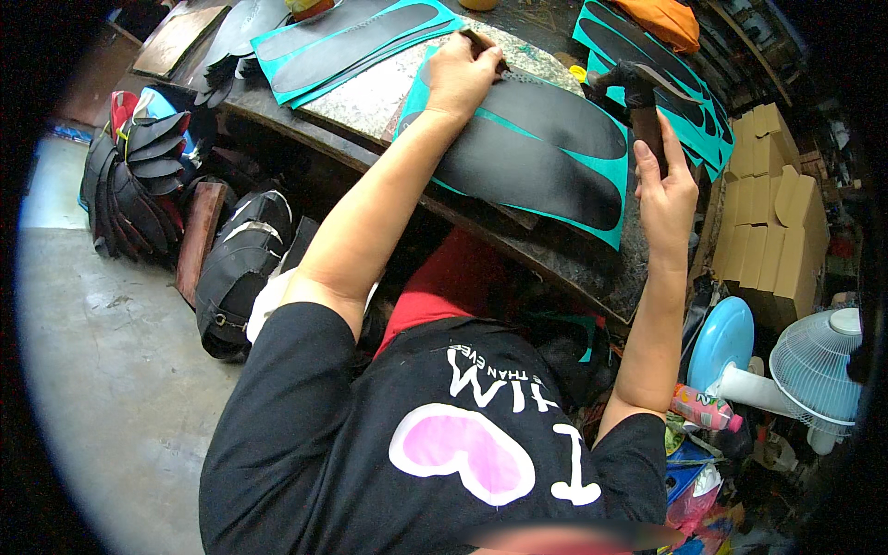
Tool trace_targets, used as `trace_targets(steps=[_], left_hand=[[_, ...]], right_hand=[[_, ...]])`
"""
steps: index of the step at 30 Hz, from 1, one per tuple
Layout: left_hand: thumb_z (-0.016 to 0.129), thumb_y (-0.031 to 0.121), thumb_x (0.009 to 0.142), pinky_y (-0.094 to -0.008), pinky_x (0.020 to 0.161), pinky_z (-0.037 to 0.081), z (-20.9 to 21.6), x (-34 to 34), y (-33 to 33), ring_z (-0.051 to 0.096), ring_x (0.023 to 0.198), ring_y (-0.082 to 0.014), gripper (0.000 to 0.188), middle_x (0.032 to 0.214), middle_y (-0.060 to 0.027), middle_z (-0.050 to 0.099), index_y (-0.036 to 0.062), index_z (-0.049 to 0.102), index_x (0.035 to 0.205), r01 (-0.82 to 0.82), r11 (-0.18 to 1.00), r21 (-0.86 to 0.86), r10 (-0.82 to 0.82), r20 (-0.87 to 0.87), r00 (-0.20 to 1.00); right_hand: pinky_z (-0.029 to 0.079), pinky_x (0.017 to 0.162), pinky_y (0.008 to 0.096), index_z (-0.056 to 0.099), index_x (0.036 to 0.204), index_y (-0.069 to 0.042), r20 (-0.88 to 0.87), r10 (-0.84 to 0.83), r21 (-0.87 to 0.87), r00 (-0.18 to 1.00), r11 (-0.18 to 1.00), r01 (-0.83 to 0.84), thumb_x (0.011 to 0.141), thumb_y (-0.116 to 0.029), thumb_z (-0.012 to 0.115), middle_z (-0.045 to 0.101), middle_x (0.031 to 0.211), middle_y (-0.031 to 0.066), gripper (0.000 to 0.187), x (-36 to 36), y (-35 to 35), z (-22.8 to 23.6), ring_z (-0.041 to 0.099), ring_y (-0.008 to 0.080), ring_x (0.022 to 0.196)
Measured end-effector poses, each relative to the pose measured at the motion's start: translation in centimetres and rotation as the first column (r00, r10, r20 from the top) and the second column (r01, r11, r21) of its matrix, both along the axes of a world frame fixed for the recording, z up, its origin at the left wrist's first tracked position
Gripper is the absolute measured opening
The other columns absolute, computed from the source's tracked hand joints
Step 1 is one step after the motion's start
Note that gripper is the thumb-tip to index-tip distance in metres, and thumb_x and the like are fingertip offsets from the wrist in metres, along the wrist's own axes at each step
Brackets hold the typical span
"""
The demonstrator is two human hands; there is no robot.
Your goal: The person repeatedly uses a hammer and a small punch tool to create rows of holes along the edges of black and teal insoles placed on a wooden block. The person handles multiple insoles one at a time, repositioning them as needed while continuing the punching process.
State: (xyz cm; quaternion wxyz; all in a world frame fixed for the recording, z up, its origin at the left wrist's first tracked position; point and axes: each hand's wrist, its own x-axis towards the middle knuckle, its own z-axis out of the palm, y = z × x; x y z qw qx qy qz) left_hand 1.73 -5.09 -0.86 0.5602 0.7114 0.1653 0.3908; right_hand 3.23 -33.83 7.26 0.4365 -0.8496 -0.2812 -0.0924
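My right hand point(668, 190) is closed round the brown handle of a hammer point(645, 118), held upright over the right side of the table with its dark metal head at the top. My left hand point(462, 76) pinches a small dark object point(483, 43) above the far edge of a teal sheet; its kind is mostly hidden by my fingers. That teal sheet point(606, 217) lies in front of me with long black sole-shaped pieces point(527, 180) on it. Beneath its far side is a pale, worn board point(356, 104).
More teal sheets with black sole shapes point(356, 42) lie at the far left, others point(712, 125) at the right. An orange cloth point(661, 20) sits at the back. Bundled black pieces point(139, 190) stand left of the table. Cardboard boxes point(772, 217) and a fan point(814, 365) are at right.
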Motion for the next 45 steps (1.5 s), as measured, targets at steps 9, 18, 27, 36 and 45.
trace_targets(steps=[9,18,27,36,45], left_hand=[[0.074,0.024,0.081,-0.0409,0.076,0.056,0.0,-0.1,0.1,0.072,0.082,-0.0329,0.025,0.086,-0.0176,0.072,0.0029,0.067,0.091,0.012,0.953,0.304,0.042,-0.172,0.984],[0.070,0.019,0.085,-0.0439,0.071,0.055,0.8,-0.4,-1.8,0.069,0.077,-0.0372,0.018,0.082,-0.0195,0.069,0.0040,0.063,0.093,-0.012,0.682,0.731,0.073,-0.052,0.996],[0.065,0.011,0.093,-0.0275,0.062,0.056,0.8,2.2,2.6,0.068,0.073,-0.0165,0.015,0.084,-0.0105,0.069,-0.0036,0.062,0.093,-0.040,0.990,-0.137,0.078,0.286,0.955],[0.069,0.017,0.087,-0.0343,0.077,0.051,4.4,-3.8,9.1,0.065,0.083,-0.0197,0.020,0.089,-0.0081,0.069,0.0019,0.068,0.100,0.100,0.993,0.062,-0.099,-0.020,0.995],[0.070,0.014,0.091,-0.0290,0.086,0.051,1.3,-9.7,6.1,0.067,0.091,-0.0158,0.018,0.096,-0.0109,0.073,-0.0007,0.067,0.099,0.110,0.970,-0.218,-0.133,-0.095,0.987]], right_hand=[[0.050,0.072,0.0257,0.056,0.140,-0.014,0.215,0.151,0.169,0.965,0.967,-0.189,0.096,-0.019,0.066,0.068,0.102,0.0082,0.045,-2.0,0.6,4.8,0.062,0.0108,0.083],[0.056,0.075,0.0390,0.058,0.135,-0.020,0.348,0.098,-0.142,0.932,0.989,-0.051,0.094,-0.031,0.066,0.071,0.107,0.0179,0.043,-0.7,4.1,0.1,0.071,0.0337,0.091],[0.046,0.049,0.0259,0.056,0.122,0.002,-0.352,-0.052,0.079,0.935,0.993,0.085,0.100,-0.031,0.058,0.071,0.090,0.0103,0.040,-0.9,-4.6,-3.8,0.057,0.0094,0.053],[0.044,0.050,0.0230,0.053,0.127,0.001,-0.459,0.008,0.048,0.888,0.999,0.016,0.101,-0.035,0.056,0.070,0.101,0.0100,0.044,-5.1,-4.4,-3.3,0.060,0.0090,0.058],[0.050,0.054,0.0302,0.056,0.123,0.001,-0.268,0.015,-0.093,0.963,0.995,-0.041,0.099,-0.034,0.059,0.067,0.077,0.0094,0.042,-4.1,-2.0,-2.5,0.064,0.0159,0.058]])
